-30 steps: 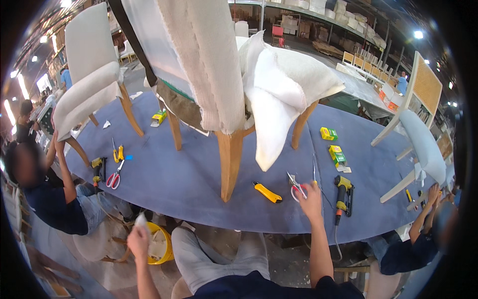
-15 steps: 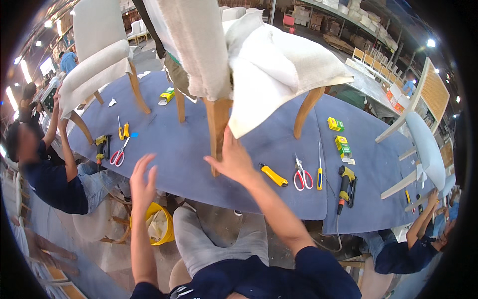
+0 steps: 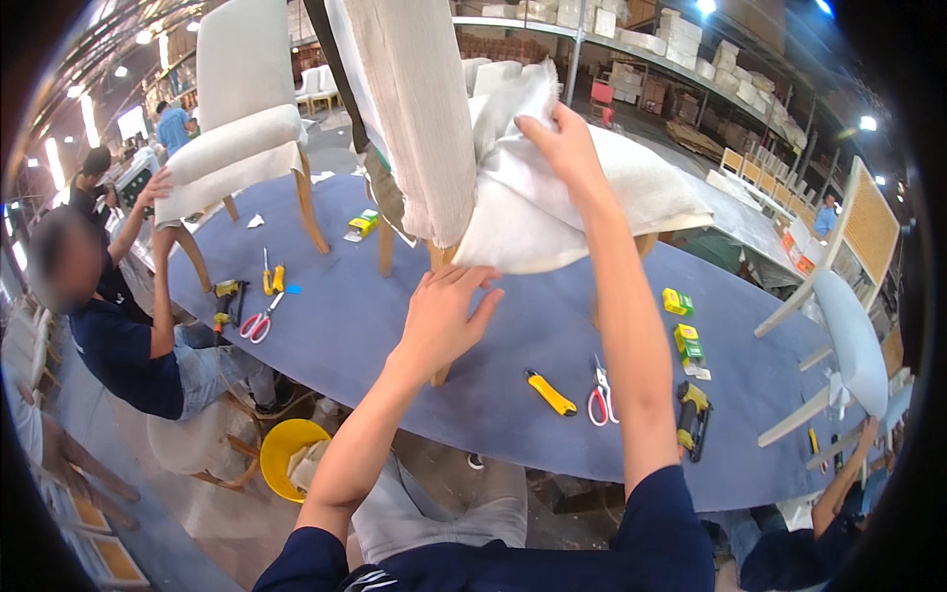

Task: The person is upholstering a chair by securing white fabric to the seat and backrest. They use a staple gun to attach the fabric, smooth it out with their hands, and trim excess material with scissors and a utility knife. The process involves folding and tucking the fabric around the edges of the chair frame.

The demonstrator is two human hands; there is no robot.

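In front of me stands a wooden-legged chair with a pale upholstered back [image 3: 419, 118] and loose off-white fabric [image 3: 533, 232] over its seat. My left hand [image 3: 449, 316] is at the fabric's lower edge by the near leg, fingers extended and thumb apart. Further up and to the right, my right hand [image 3: 567, 153] closes on a raised fold of the fabric; some of its fingertips are hidden. Below the seat lie a yellow-handled cutter [image 3: 549, 393] and red-handled scissors [image 3: 600, 397], partly behind my right forearm.
The blue-grey table [image 3: 493, 424] also bears a pneumatic staple gun [image 3: 693, 419] and yellow-green boxes [image 3: 690, 347]. At left, a co-worker [image 3: 128, 345] touches another upholstered chair [image 3: 242, 138]. A cane-backed chair [image 3: 848, 296] stands at right. A yellow bucket [image 3: 281, 449] sits below the table edge.
My left hand has come from the air at left to the fabric edge by the leg. My right hand has left that place and moved up onto the fabric fold. The view has shifted.
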